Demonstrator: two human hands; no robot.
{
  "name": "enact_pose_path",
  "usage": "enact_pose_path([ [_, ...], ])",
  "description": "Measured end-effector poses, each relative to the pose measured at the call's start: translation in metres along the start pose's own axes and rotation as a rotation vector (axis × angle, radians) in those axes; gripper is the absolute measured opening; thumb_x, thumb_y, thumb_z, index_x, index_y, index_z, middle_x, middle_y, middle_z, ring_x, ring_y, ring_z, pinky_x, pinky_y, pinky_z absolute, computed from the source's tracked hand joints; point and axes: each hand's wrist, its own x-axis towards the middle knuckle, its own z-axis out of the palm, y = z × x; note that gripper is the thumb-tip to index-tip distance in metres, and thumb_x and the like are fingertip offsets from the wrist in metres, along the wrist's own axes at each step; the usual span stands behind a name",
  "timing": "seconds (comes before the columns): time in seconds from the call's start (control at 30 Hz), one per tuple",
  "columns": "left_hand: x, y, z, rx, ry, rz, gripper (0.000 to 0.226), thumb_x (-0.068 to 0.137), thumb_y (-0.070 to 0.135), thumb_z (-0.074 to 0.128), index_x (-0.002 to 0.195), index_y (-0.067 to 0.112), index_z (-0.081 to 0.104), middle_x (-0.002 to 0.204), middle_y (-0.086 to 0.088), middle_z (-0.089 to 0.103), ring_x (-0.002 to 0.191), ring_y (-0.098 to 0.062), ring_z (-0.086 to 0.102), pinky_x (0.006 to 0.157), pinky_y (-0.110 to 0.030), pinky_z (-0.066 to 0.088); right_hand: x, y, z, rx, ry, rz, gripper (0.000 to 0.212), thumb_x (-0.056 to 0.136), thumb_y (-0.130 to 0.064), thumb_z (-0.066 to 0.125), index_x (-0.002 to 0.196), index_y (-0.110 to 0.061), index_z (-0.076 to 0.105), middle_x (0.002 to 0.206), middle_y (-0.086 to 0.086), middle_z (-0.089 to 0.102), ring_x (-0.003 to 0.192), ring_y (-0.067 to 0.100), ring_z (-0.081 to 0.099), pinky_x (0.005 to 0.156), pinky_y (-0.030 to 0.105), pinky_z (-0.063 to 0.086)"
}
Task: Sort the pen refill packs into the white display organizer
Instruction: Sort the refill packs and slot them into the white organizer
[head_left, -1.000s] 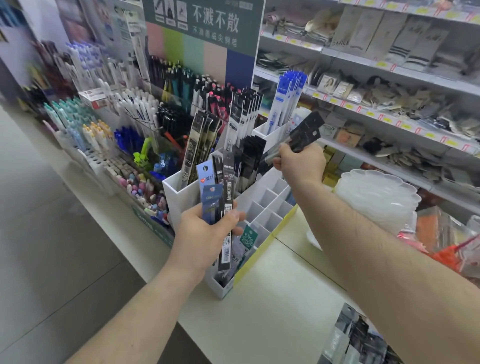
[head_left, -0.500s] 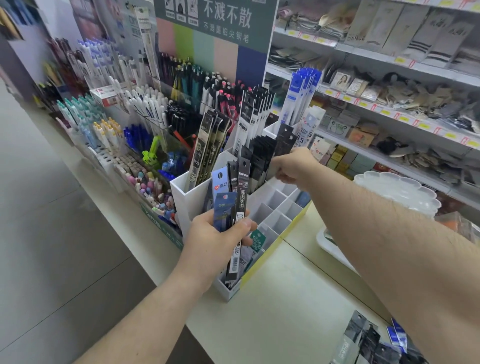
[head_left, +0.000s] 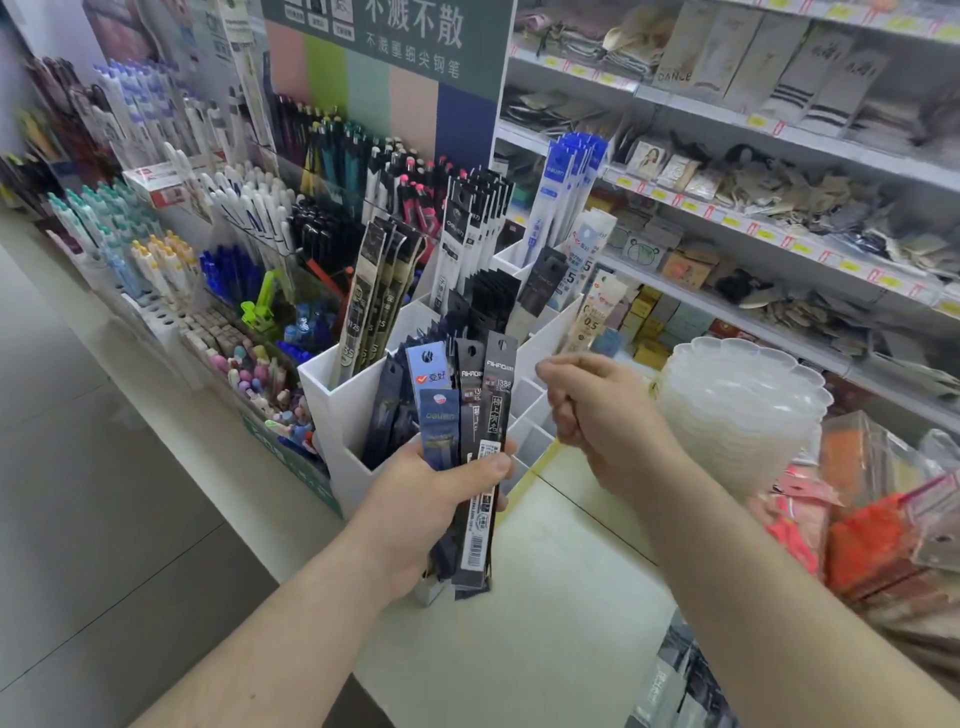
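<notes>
My left hand (head_left: 415, 509) grips a fanned bundle of pen refill packs (head_left: 485, 415), black and blue, upright in front of the white display organizer (head_left: 332, 415). The organizer stands on the counter and holds black-and-gold packs (head_left: 374, 296), white-and-black packs (head_left: 467, 234), short dark packs (head_left: 488, 301) and blue packs (head_left: 566, 192) in its rear compartments. Its small front cells, right of the bundle, look bare. My right hand (head_left: 608, 415) hovers just right of the bundle, over those cells, with its fingers curled and nothing in it.
More refill packs (head_left: 675, 691) lie at the counter's (head_left: 519, 649) bottom right edge. A stack of clear scalloped trays (head_left: 743, 415) sits right of the organizer, with red packaged goods beyond. Pen displays (head_left: 234, 234) fill the left; shelves of goods line the right wall.
My right hand carried a dark pack to the organizer's rear compartments, let it go, and has drawn back empty toward the bundle. My left hand holds the bundle as before.
</notes>
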Motion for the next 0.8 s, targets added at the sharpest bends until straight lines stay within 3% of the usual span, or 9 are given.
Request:
enact_pose_path([
  [0.13,0.003,-0.007,0.008,0.0,-0.115,-0.035,0.01,0.09,0.0,0.061,0.089,0.008,0.067,0.069,-0.002,0.066,0.058,-0.013,0.061,0.056,-0.024,0.053,-0.047,0.014,0.005,-0.014,-0.18,0.006,0.014,0.091,-0.004,0.067,0.077,-0.001,0.066,0.052,-0.005,0.052,0.04,0.004,0.038,0.043,0.015,0.03],
  [0.2,0.003,-0.009,0.012,-0.007,-0.153,-0.064,0.015,0.092,-0.003,0.057,0.088,0.007,0.067,0.07,-0.004,0.066,0.057,-0.014,0.063,0.054,-0.023,0.053,-0.051,0.023,0.001,-0.012,-0.128,-0.032,0.015,0.09,0.002,0.066,0.08,0.013,0.064,0.047,-0.006,0.051,0.037,0.001,0.04,0.042,0.011,0.031],
  [0.27,0.002,-0.01,0.015,-0.051,-0.181,-0.123,0.017,0.092,-0.003,0.054,0.092,0.004,0.07,0.076,-0.011,0.069,0.061,-0.018,0.067,0.053,-0.025,0.054,-0.049,0.03,-0.007,0.002,-0.065,-0.045,0.013,0.089,0.003,0.066,0.081,0.013,0.064,0.048,-0.005,0.051,0.038,0.003,0.04,0.042,0.013,0.031],
  [0.37,0.003,-0.011,0.017,-0.084,-0.177,-0.162,0.023,0.092,-0.004,0.05,0.104,0.0,0.069,0.088,-0.017,0.072,0.068,-0.023,0.07,0.057,-0.028,0.058,-0.05,0.035,-0.02,0.081,-0.058,0.0,0.02,0.094,-0.008,0.064,0.084,0.008,0.059,0.063,0.005,0.064,0.049,0.013,0.033,0.047,0.021,0.025],
  [0.47,0.005,-0.013,0.018,-0.091,-0.182,-0.16,0.022,0.095,-0.002,0.051,0.112,-0.002,0.064,0.095,-0.015,0.076,0.073,-0.023,0.073,0.06,-0.031,0.06,-0.052,0.044,-0.03,0.182,-0.097,0.039,0.02,0.098,-0.017,0.059,0.087,-0.002,0.054,0.098,0.037,0.068,0.055,0.02,0.038,0.048,0.021,0.028],
  [0.53,0.005,-0.014,0.016,-0.09,-0.182,-0.17,0.021,0.095,-0.002,0.052,0.113,-0.003,0.063,0.095,-0.015,0.077,0.074,-0.024,0.074,0.059,-0.032,0.059,-0.057,0.047,-0.033,0.19,-0.126,0.049,0.017,0.097,-0.019,0.062,0.088,-0.004,0.058,0.095,0.029,0.071,0.066,0.026,0.045,0.046,0.02,0.029],
  [0.6,0.004,-0.016,0.015,-0.061,-0.188,-0.174,0.021,0.095,0.0,0.053,0.111,0.0,0.067,0.095,-0.014,0.076,0.077,-0.022,0.074,0.059,-0.03,0.059,-0.06,0.05,-0.033,0.185,-0.154,0.036,0.013,0.096,-0.017,0.062,0.089,-0.005,0.061,0.093,0.023,0.071,0.062,0.024,0.045,0.046,0.02,0.029],
  [0.7,0.003,-0.02,0.015,0.033,-0.241,-0.158,0.023,0.097,0.006,0.054,0.112,0.005,0.07,0.102,-0.015,0.075,0.089,-0.025,0.072,0.076,-0.035,0.059,-0.062,0.052,-0.032,0.183,-0.17,-0.012,0.019,0.098,-0.012,0.058,0.083,-0.013,0.069,0.094,0.024,0.065,0.047,0.012,0.041,0.047,0.023,0.028],
  [0.8,0.004,-0.023,0.014,0.086,-0.246,-0.14,0.024,0.097,0.009,0.055,0.115,0.004,0.069,0.108,-0.019,0.074,0.102,-0.033,0.07,0.092,-0.046,0.055,-0.064,0.053,-0.031,0.184,-0.176,-0.047,0.025,0.094,-0.01,0.062,0.074,-0.02,0.072,0.088,0.023,0.06,0.046,0.013,0.043,0.045,0.023,0.03],
])
